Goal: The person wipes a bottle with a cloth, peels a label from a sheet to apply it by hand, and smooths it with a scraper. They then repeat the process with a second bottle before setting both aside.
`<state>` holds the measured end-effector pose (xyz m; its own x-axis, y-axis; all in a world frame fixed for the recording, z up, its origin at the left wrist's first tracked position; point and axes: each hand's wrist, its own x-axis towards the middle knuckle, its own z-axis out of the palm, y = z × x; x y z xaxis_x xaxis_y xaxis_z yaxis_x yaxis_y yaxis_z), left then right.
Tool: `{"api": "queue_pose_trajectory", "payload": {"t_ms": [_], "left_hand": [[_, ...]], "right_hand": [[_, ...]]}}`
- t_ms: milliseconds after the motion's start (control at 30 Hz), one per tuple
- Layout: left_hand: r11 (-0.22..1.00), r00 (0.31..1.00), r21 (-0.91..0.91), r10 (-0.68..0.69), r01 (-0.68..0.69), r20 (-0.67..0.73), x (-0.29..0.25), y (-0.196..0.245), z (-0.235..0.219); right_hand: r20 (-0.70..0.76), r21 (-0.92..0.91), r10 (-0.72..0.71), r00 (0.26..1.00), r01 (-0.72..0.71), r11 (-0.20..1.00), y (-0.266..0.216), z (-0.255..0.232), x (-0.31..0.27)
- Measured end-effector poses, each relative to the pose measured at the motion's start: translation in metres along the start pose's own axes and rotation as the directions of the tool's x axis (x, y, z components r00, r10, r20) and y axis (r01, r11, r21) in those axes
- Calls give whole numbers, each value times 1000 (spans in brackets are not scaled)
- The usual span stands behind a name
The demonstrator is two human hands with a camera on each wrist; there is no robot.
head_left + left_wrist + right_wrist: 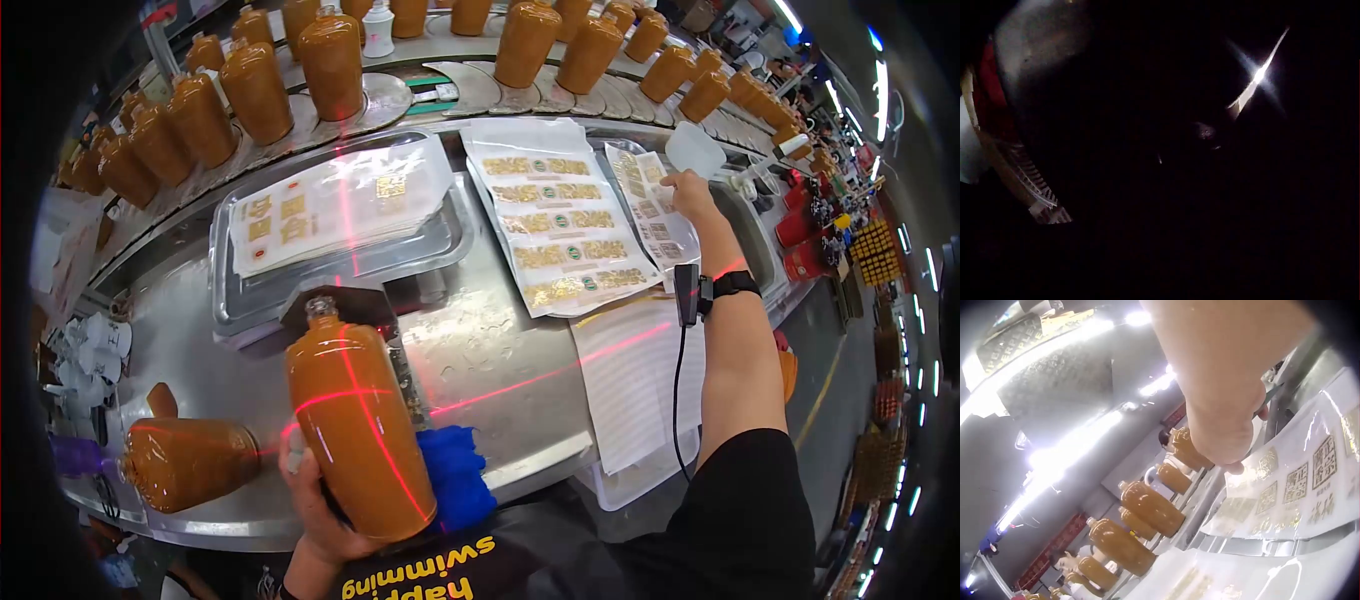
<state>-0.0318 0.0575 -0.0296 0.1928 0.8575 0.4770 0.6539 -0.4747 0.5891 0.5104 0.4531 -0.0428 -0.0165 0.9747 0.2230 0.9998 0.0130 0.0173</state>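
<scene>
Head view: our left fingers (pixel 304 476) are gripping a bottle (pixel 355 430); labels (pixel 638 192) are lying left of our right fingers (pixel 677 181), grip unclear.

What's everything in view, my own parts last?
Steel table: one, silver, foreground
Conveyor: one, grey, beyond table
Conveyor bottles: many, brown, standing
Small bottle: one, white, conveyor
Lying bottle: one, brown, table's left
Held bottle: one, brown, left hand
Tray: one, silver, on table
Tray label sheets: stack, white, in tray
Green-emblem label sheets: stack, white, right of tray
Narrow label sheet: one, white, by right hand
Plain sheet: one visible, white, table's front
Cloth: one, blue, beside held bottle
Containers: several, red, far right
Shirt: one, black, bottom
Left hand: one, holding bottle
Right hand: one, at narrow sheet
</scene>
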Motion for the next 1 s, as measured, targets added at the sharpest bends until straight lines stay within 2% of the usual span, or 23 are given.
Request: {"api": "queue_pose_trajectory", "payload": {"t_ms": [100,200,300,433,500,600,700,800,900,933,967,1000], "left_hand": [[1000,1000,-6,-13,13,-1,-8,-3,-1],[999,999,-36,-40,40,10,-15,-8,1],[997,997,11,-73,73,23,-18,-11,2],[991,989,-18,-137,136,-48,-8,2,11],[995,995,4,-97,97,-30,-16,-2,4],[973,980,-141,-192,182,-60,-36,-16,13],[988,985,-28,-155,153,-70,-28,-10,15],[989,990,75,-121,126,-71,-20,-4,13],[987,992,120,-101,110,-77,-17,-3,10],[989,992,88,-110,116,-67,-19,-4,9],[991,991,57,-120,123,-58,-22,-7,10],[991,990,26,-131,132,-49,-23,-9,10]], "right_hand": [[67,-83,136,988,-130,988,12,-1,5],[254,48,276,927,-297,954,48,19,27],[355,212,456,816,-546,811,16,-11,3],[397,218,353,847,-461,860,20,-14,-2],[426,211,306,851,-423,882,24,-16,-1],[470,405,173,866,-385,830,75,20,10],[408,426,347,844,-512,746,45,-4,-20],[320,579,356,878,-478,661,53,12,-31],[131,435,404,905,-418,798,70,33,-19],[-26,329,299,954,-274,904,68,32,-15],[-167,195,164,972,-130,972,67,31,-9],[-284,39,6,959,5,999,58,23,-3]]}}
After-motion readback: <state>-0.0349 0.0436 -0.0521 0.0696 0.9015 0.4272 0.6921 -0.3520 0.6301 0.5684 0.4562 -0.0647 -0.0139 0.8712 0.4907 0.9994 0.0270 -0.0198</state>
